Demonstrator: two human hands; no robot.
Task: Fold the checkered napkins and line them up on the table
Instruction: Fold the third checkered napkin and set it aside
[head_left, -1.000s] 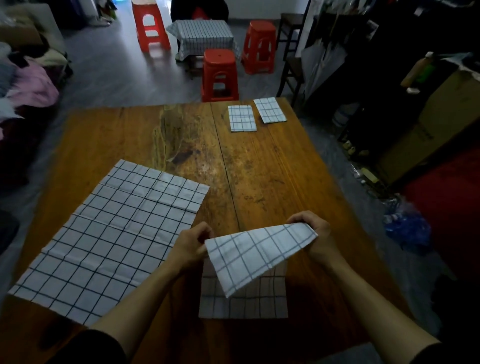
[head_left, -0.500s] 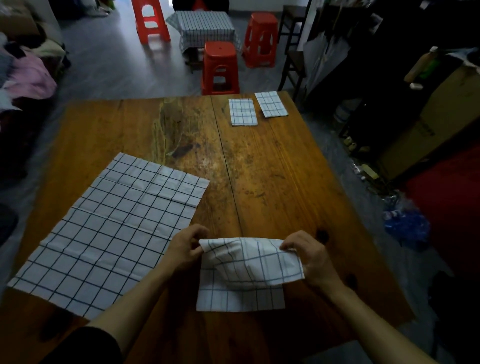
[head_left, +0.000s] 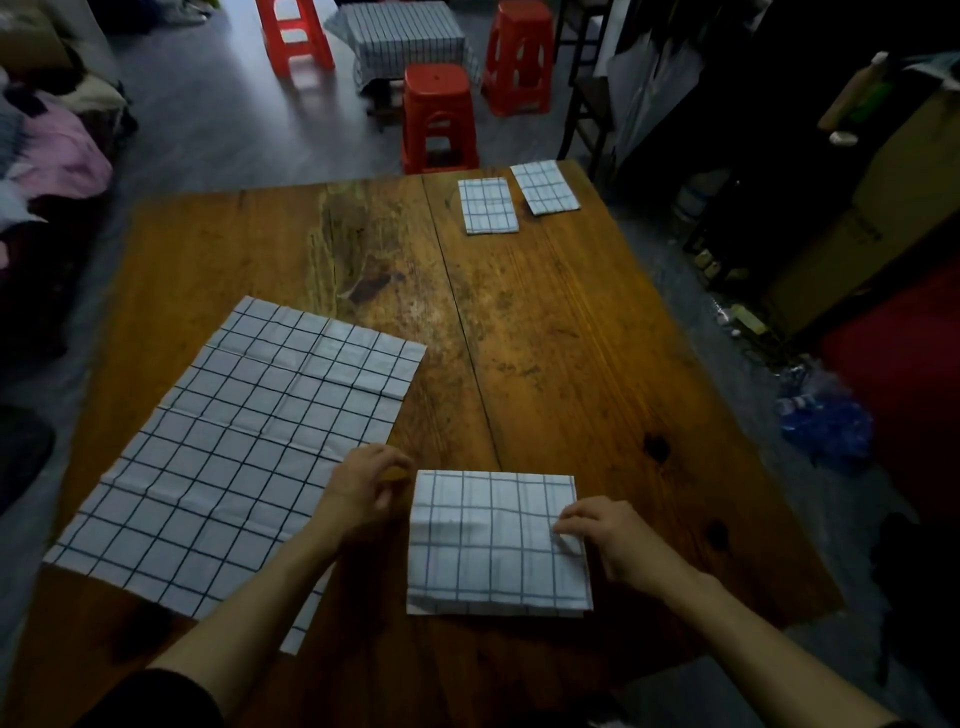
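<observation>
**Folded napkin at the near edge**

A folded napkin (head_left: 497, 543) lay flat on the surface (head_left: 571, 338) near its near edge. The right hand (head_left: 618, 540) rested on the napkin's right side, fingers loosely bent, pressing the cloth (no pinch could be made out). The left hand (head_left: 363, 488) sat just beside its left edge, loosely curled, holding nothing, over an unfolded napkin (head_left: 234, 441). Two folded napkins (head_left: 488, 205) lay side by side at the far right corner.

I'm looking into a dim, cluttered home or small eatery back room: a worn wooden table (head_left: 545, 332), red plastic stools (head_left: 439, 119) round a cloth-covered table (head_left: 400, 31), heaped clothes (head_left: 57, 156) at left, cardboard boxes (head_left: 852, 228) at right.
</observation>
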